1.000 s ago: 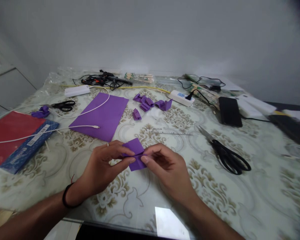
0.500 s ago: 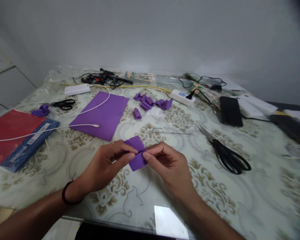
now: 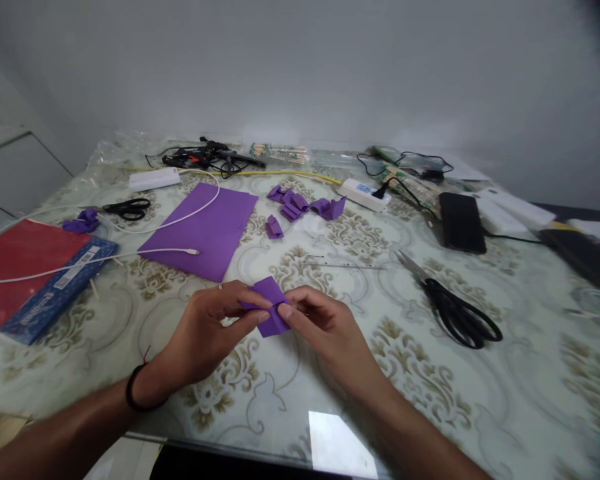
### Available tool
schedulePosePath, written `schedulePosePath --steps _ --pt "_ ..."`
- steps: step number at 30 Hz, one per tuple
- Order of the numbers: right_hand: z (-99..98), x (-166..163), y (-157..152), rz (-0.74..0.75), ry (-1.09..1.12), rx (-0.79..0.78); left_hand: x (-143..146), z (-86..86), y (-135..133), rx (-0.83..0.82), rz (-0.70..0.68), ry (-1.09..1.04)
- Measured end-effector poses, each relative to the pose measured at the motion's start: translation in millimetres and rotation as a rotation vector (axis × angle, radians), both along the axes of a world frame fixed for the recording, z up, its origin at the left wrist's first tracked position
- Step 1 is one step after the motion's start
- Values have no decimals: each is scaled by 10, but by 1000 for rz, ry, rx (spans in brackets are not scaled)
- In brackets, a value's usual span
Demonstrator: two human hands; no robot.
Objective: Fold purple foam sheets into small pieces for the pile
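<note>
A small creased piece of purple paper [image 3: 274, 325] is pinched between both hands above the patterned tabletop. My left hand [image 3: 215, 327] grips its left side with thumb and index finger. On the right side my right hand [image 3: 325, 327] presses it, thumb on top and the other fingers curled behind. Beyond the hands, several folded purple paper pieces [image 3: 293, 205] lie in a loose group. A large purple sheet [image 3: 205, 230] rests flat to the upper left, a white cable crossing it.
Black-handled scissors [image 3: 460, 313] lie at right, blades pointing away. Another pair of scissors [image 3: 130, 209] is at left near a red and blue paper pack [image 3: 35, 267]. A power strip [image 3: 364, 194], a phone [image 3: 461, 223] and a transparent ruler [image 3: 345, 264] are farther back.
My right hand has shifted slightly left, its thumb now farther over the purple paper. The paper has turned and moved a little left. Everything else on the table stays put.
</note>
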State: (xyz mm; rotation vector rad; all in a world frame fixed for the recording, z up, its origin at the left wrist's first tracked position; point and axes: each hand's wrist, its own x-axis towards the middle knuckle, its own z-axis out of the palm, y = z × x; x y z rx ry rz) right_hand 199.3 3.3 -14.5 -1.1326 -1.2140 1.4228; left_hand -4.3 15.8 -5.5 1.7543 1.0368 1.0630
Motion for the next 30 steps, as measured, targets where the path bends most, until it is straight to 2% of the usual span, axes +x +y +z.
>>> schedulePosePath --steps 2,6,10,18,30 --pt "-4 -5 3 3 -33 -4 1 4 -10 -62 -1 -44" --pt "1 -19 -7 2 -101 91 3 52 -5 -238 14 -66" --pt "4 -25 -22 -46 -89 146 -20 56 34 -398 -64 -28" --pt "7 16 -33 -84 -174 259 -37 41 49 -518 -112 -31" --pt "28 30 -5 -70 -246 269 -36 55 35 -545 -95 -58"
